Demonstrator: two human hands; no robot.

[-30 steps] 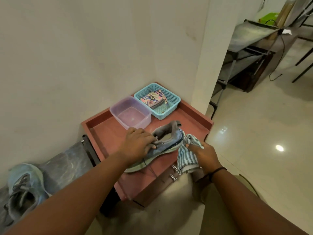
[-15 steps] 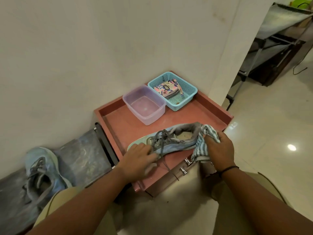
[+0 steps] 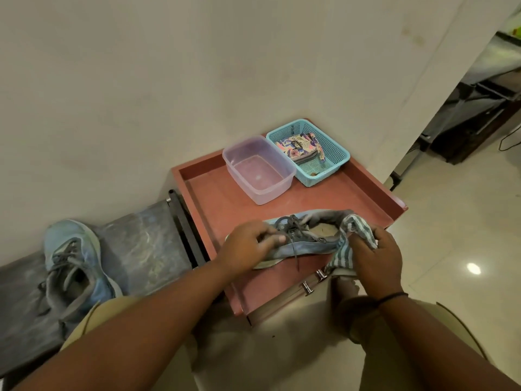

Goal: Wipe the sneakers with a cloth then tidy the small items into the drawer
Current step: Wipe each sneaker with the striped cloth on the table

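While the left hand [image 3: 248, 244] has shifted toward the toe, its fingers hold the sneaker [image 3: 298, 238] down. The right hand [image 3: 375, 255] grips the cloth [image 3: 345, 249] at the heel, so wiping continues.

- The sneaker [image 3: 304, 244] you hold is faded blue with grey laces.
- The cloth [image 3: 345, 249] at its heel, under your right hand [image 3: 375, 258], is striped teal and white.
- Beyond your grip, the cabinet top [image 3: 214, 198] is reddish-brown.
- The container [image 3: 258, 169] there is translucent pink-lilac; the basket [image 3: 329, 148] beside it is turquoise, holding a floral-print pouch [image 3: 298, 146].
- Left of your left hand [image 3: 248, 246], the second sneaker [image 3: 73, 266] is light blue and grey.
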